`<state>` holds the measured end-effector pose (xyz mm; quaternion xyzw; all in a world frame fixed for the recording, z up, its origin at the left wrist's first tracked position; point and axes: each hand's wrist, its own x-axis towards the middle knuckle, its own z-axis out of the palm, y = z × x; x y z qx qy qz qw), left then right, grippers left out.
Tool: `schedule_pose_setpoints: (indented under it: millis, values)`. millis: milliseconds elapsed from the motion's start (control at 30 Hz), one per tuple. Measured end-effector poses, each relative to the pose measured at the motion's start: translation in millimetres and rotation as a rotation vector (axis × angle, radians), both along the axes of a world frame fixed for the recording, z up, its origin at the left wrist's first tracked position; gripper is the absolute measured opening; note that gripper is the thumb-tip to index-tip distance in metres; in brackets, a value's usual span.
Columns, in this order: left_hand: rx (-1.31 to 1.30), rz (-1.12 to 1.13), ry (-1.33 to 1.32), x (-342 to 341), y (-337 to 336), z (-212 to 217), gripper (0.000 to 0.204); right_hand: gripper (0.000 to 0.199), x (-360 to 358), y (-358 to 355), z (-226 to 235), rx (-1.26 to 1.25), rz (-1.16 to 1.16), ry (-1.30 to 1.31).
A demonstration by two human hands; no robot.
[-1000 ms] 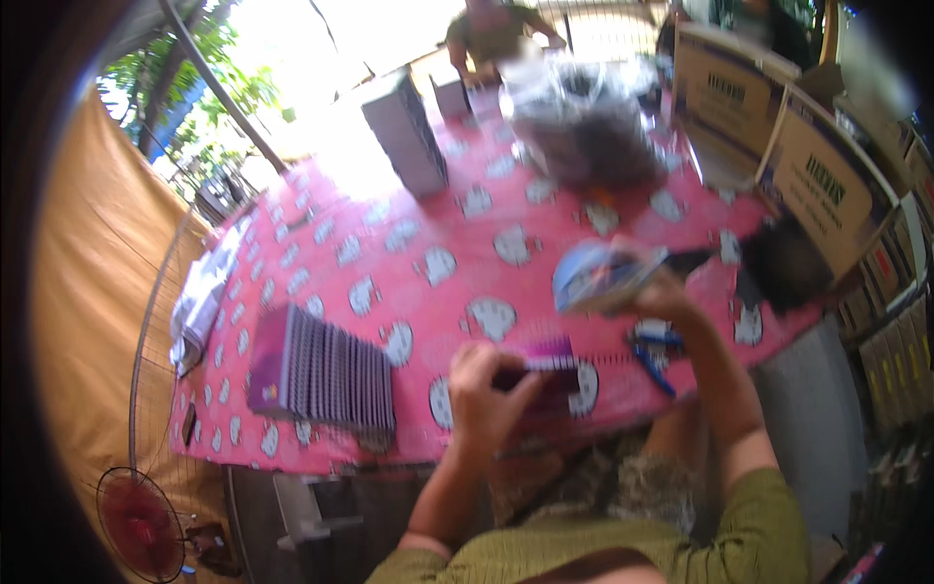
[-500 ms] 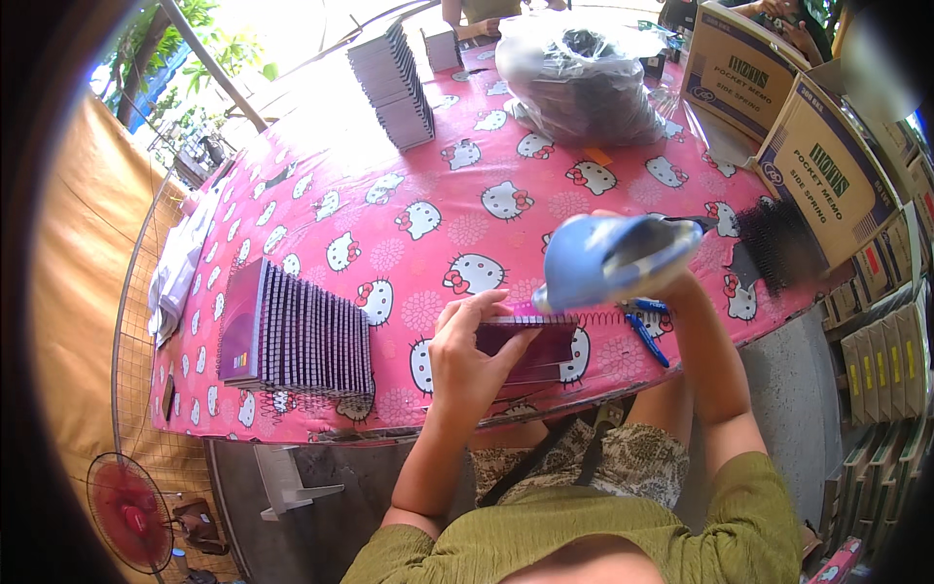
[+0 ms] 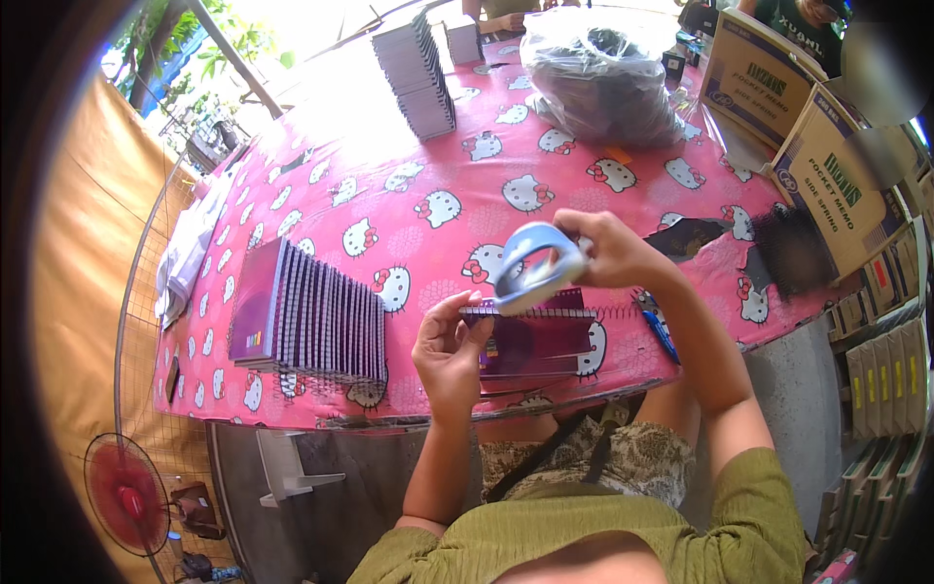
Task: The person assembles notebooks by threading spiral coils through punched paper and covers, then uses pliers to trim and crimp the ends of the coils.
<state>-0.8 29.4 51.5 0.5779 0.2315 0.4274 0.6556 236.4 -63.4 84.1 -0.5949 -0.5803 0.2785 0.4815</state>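
A purple notebook (image 3: 535, 352) with a wire coil along its upper edge stands near the table's front edge. My left hand (image 3: 449, 352) pinches its left end between thumb and fingers. My right hand (image 3: 608, 250) grips a blue, white-edged, iron-shaped tool (image 3: 535, 268) with a looped handle; its underside is hidden. The tool's lower end is over the coil at the notebook's left part; whether it touches I cannot tell. Loose coil (image 3: 618, 313) sticks out past the notebook's right end. Blue-handled pliers (image 3: 659, 329) lie beside it, partly behind my right forearm.
A stack of purple spiral notebooks (image 3: 309, 316) stands at the left. Farther back are a tall notebook stack (image 3: 413, 78) and a plastic bag (image 3: 603, 83) with dark contents. Cartons (image 3: 837, 180) and a black bristly bundle (image 3: 793, 253) sit at the right. Other people are across the pink table (image 3: 409, 248).
The blue tool in my right hand has swung left and turned, from the coil's right part to its left part. My left hand still holds the notebook. The view has shifted slightly.
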Motion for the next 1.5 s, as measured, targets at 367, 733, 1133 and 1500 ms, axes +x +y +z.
schedule_pose_setpoints:
  millis: [367, 733, 1133, 1500]
  values:
    - [-0.055, -0.084, -0.132, -11.6, 14.0, -9.4, 0.034, 0.034, 28.0, -24.4, -9.0, -0.28, -0.803, -0.716]
    - [0.44, 0.068, -0.254, -1.6, 9.8, 21.6, 0.03, 0.077, -12.2, -151.2, -76.6, -0.493, -0.628, -0.73]
    - [0.51, 0.291, -0.166, -5.7, -2.2, 3.6, 0.018, 0.04, -108.9, -102.2, 1.4, -0.023, -0.596, -0.419]
    - [0.645, 0.29, -0.272, -17.7, -9.8, 18.8, 0.024, 0.038, -163.2, -62.0, 52.9, 0.147, -0.392, -0.48]
